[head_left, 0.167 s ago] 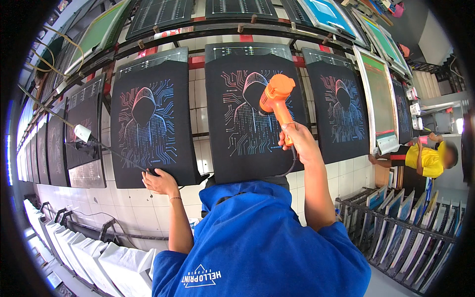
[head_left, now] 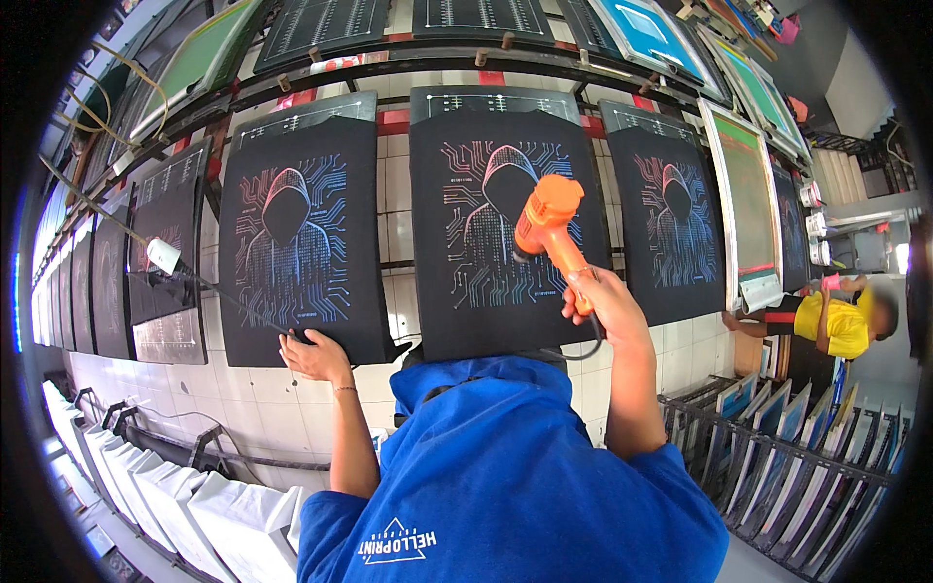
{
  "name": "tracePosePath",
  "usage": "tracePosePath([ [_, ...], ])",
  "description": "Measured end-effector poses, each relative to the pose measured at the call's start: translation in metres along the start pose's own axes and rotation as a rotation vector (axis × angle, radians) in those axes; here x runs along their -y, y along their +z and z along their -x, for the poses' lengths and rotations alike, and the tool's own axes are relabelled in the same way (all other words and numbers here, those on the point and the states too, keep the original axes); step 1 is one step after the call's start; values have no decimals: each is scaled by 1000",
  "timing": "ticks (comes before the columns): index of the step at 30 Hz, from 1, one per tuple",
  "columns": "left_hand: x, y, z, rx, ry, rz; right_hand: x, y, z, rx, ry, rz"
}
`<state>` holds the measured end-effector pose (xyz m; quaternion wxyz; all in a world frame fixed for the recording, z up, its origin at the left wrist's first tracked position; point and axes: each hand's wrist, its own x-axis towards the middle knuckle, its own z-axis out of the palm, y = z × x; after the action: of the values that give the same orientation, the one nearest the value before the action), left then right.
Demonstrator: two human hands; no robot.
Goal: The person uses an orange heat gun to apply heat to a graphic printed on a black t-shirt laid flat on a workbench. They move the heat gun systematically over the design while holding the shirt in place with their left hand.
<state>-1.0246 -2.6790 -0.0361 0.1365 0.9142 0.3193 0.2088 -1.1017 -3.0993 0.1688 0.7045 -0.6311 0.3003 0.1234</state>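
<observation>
My right hand (head_left: 612, 306) is wrapped round the handle of an orange hair dryer (head_left: 550, 216). Its dark nozzle points down at a black shirt (head_left: 476, 325) stretched over a flat board, printed with a hooded figure among red and blue circuit lines. To the left, my left hand (head_left: 316, 358) closes on a dark cord (head_left: 238, 303) at the near edge of another black shirt (head_left: 292, 345) with the same print. That cord runs up and left to a white plug connector (head_left: 163, 256). A third printed shirt (head_left: 671, 301) lies on the right-hand board.
A framed screen (head_left: 714, 185) stands beyond the right shirt. Dark metal rails (head_left: 398, 68) run behind the boards. A person in yellow (head_left: 834, 325) works at far right, above a rack of frames (head_left: 797, 457). White covered shapes (head_left: 243, 505) line the lower left.
My right hand has drawn the hair dryer nearer and slightly right, lower over the middle shirt's print. My left hand stays in place on the cord.
</observation>
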Motion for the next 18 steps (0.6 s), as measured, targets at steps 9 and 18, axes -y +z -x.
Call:
tracePosePath([
  [9, -2, -2, -1, -2, -11, -1, 7, 16, -16, 47, -60, 13],
  [18, -5, -3, -1, 12, -32, -6, 21, 35, -52, 92, -99, 11],
])
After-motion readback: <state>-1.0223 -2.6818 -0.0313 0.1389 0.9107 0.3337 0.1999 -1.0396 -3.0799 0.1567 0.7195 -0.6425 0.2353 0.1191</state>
